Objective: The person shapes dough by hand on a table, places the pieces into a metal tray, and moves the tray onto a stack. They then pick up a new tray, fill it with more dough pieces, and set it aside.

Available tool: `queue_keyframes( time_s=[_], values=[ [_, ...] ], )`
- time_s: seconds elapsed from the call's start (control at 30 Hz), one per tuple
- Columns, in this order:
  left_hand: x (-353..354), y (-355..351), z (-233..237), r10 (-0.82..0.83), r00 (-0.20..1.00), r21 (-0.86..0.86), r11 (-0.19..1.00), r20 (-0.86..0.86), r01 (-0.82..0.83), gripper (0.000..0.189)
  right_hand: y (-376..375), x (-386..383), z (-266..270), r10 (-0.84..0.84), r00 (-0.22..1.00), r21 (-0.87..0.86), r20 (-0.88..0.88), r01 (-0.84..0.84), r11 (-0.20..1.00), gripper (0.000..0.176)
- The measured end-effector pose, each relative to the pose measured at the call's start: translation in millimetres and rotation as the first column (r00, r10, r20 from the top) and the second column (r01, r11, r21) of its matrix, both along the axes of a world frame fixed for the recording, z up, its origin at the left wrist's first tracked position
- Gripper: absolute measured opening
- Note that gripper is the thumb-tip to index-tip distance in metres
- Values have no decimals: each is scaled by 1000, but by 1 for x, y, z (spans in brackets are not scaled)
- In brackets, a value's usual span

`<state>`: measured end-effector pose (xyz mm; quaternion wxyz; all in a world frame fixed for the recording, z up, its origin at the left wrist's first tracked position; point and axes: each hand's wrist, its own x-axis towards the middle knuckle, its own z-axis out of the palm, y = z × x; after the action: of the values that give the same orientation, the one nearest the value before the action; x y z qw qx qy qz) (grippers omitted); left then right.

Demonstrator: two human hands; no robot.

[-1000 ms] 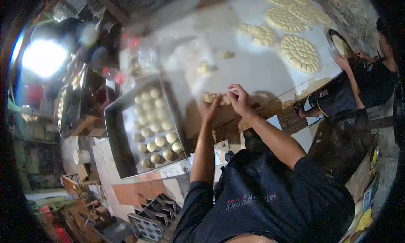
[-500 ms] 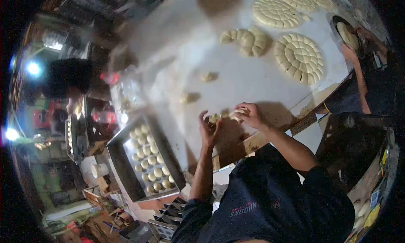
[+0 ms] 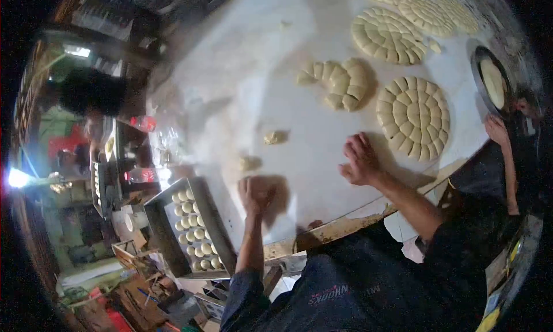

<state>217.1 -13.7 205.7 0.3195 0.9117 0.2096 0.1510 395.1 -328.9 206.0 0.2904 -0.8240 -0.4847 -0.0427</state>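
Observation:
My left hand [image 3: 256, 195] is low over the table near its front edge, with its fingers curled down. Whatever lies under that palm is hidden. To its right, my right hand [image 3: 363, 162] also rests with fingers bent inward on the tabletop, and its palm is out of sight. A small dough piece [image 3: 249, 162] sits just beyond my left hand, and another dough piece [image 3: 275, 137] is a little farther off. Beside my right hand lies a round slab of cut dough [image 3: 413, 119]. Behind it is a curved strip of cut dough [image 3: 349, 87].
A metal tray [image 3: 214, 219] with rows of dough balls stands at left. More cut dough rounds [image 3: 389, 36] lie at the back right. Another person's hand [image 3: 495, 128] is near a dark pan [image 3: 481, 73] holding dough. Bottles with red labels [image 3: 141, 175] stand beyond the tray.
My hands have moved apart from their close position over dough pieces. The left went left and down, the right moved right; both now have fingers curled over the table. The view has shifted.

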Motion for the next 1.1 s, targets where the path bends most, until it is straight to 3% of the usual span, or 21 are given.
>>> queue_keyframes(
  time_s=[0.03, 0.07, 0.13, 0.17, 0.2, 0.27, 0.33, 0.4, 0.47, 0.53, 0.6, 0.63, 0.67, 0.7, 0.77, 0.8, 0.87, 0.93, 1.0, 1.07, 1.1],
  values=[
    [16, -14, -8, 92, 994, -383, 922, 62, -62, 42, 26, -6, -3, -92, 996, 81, -19, 94, 992, 35],
    [30, -40, 14, -99, 991, 28, 995, 85, 97, 35, 45, -12, -8, -179, 983, 161, -40, 183, 970, 32],
    [20, -79, 14, -182, 983, -42, 983, -22, 181, 33, 59, -49, -24, -1, 1000, 160, -22, 5, 987, 28],
    [-15, -79, -49, -221, 962, -37, 975, -160, 217, 35, 46, -65, -9, 57, 997, 82, -57, -52, 995, 25],
    [-56, -81, -113, -305, 952, 318, 903, 0, 290, 41, 29, -73, 4, 111, 990, 5, -89, -111, 994, 22],
    [-70, -91, -40, -392, 915, 217, 889, -97, 404, 42, -9, -60, -14, 374, 921, -22, -108, -378, 925, 16],
    [-72, -70, -3, -352, 933, 122, 925, -81, 360, 24, -28, -14, 9, 427, 902, -72, 66, -423, 903, 19],
    [-59, -22, -6, -363, 927, 357, 856, -97, 373, 14, -18, 11, 1, 142, 990, 54, 15, -143, 988, 15],
    [-15, -6, -14, -106, 994, 274, 956, -1, 102, 10, 22, 29, -7, 49, 997, 67, 64, -54, 996, 13],
    [34, -24, 5, -67, 990, 269, 963, 121, 33, 9, 60, 15, 3, 16, 999, 68, 43, -19, 998, 12],
    [39, -46, -5, -21, 989, 122, 993, 145, 4, 10, 67, -5, -2, -20, 1000, 72, 15, 19, 997, 12],
    [34, -61, -5, 58, 998, -11, 998, 3, -58, 16, 64, -22, -17, 42, 997, 60, 64, -46, 997, 11],
    [20, -72, 5, -150, 984, 210, 969, 96, 127, 20, 59, -36, -25, 101, 988, 47, 118, -107, 993, 10],
    [-5, -71, -22, -254, 966, 245, 934, -46, 258, 22, 43, -42, -29, 101, 986, 54, 134, -109, 993, 10],
    [-45, -58, -21, -411, 911, 320, 867, 29, 381, 21, 7, -28, -41, 314, 946, 19, 78, -316, 949, 9],
    [-60, -53, -2, -368, 928, 322, 886, 53, 333, 17, -1, -14, -36, 319, 944, 20, 89, -321, 947, 9],
    [-81, -5, -27, -365, 930, 354, 867, -31, 352, 19, -5, 14, -8, 149, 980, 15, -130, -149, 989, 9],
    [-92, 64, -120, -43, 998, 197, 980, 35, 35, 22, 26, 32, -2, -40, 999, 84, 35, 37, 996, 10],
    [-20, 43, -12, -114, 983, 407, 912, 146, 46, 23, 61, 36, -11, -91, 994, 117, 64, 83, 990, 11],
    [14, 31, -8, -106, 964, 205, 977, 244, 56, 21, 93, 16, -10, -422, 906, 184, 34, 409, 894, 8],
    [20, 12, 5, -34, 998, 9, 999, 57, 34, 22, 103, 4, -10, -464, 886, 171, -18, 460, 871, 8]
  ],
)
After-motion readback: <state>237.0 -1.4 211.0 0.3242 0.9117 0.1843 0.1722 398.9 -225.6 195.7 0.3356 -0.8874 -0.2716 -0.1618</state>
